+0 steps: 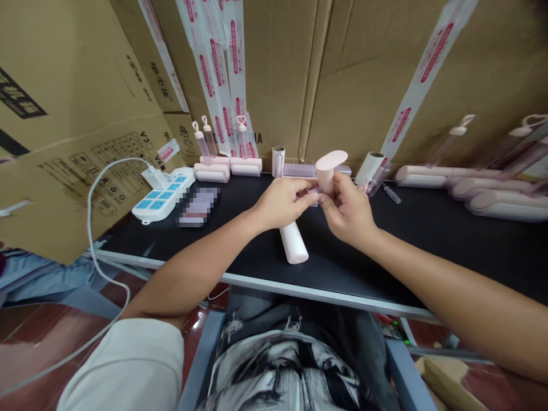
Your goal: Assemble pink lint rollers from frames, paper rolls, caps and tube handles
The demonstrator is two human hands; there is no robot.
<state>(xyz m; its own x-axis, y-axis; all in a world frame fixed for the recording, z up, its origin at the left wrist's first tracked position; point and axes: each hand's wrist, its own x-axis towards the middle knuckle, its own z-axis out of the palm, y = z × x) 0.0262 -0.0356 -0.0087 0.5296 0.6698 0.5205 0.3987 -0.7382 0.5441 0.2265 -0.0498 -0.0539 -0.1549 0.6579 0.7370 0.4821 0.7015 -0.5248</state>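
My right hand (351, 212) is closed round a pale pink cylindrical piece (326, 174) with a slanted oval top, held upright above the black tabletop. My left hand (280, 201) meets it from the left, thumb and forefinger pinched on a small translucent part (314, 198) low beside the pink piece. Fingers cover most of that part, so its kind is unclear. A white tube (294, 244) lies on the table below my left hand. Behind my hands, a long translucent lilac piece (295, 170) lies partly hidden.
Cardboard walls (274, 74) close off the back and left. A white power strip (165, 195) with a cable stands left. Pink-and-white cylinders (246, 166) with looped clear tubes line the back; more (509, 204) lie right. An upright white tube (369, 167) and a small screwdriver (391, 194) are nearer.
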